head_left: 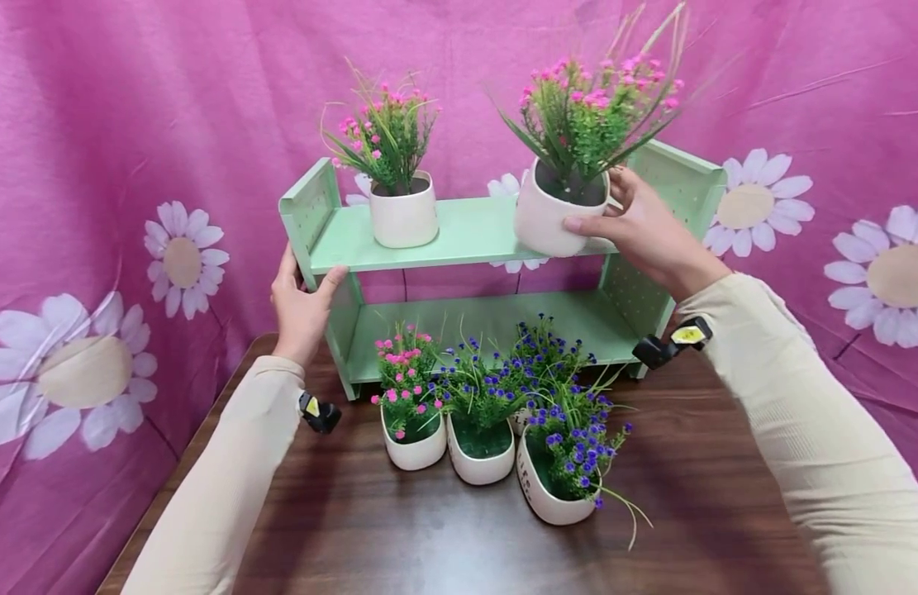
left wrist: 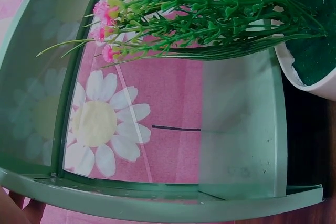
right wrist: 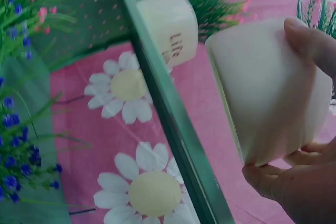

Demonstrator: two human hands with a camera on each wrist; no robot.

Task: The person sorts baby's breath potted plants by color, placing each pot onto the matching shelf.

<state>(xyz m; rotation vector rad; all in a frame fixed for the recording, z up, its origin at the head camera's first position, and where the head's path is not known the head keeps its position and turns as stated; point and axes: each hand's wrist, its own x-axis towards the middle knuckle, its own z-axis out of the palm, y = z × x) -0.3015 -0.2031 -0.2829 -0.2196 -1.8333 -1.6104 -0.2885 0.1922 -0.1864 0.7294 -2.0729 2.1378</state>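
My right hand (head_left: 652,240) grips a white flowerpot (head_left: 542,216) with pink flowers, thumb on its front and fingers around the far side. In the right wrist view this pot (right wrist: 268,87) is held apart from the edge of the green two-tier shelf (head_left: 473,235). On the left, my left hand (head_left: 301,318) holds the shelf's side panel, its thumb at the front and the other fingers partly hidden behind. A second white pot (head_left: 403,221) of pink flowers stands upright on the upper tier, to the left of the held one.
On the brown wooden table (head_left: 384,529), before the shelf, stand a pot with pink flowers (head_left: 416,445) and several with blue-purple flowers (head_left: 482,459). One of those is mostly hidden behind the others. A pink cloth (head_left: 228,99) with daisies hangs behind.
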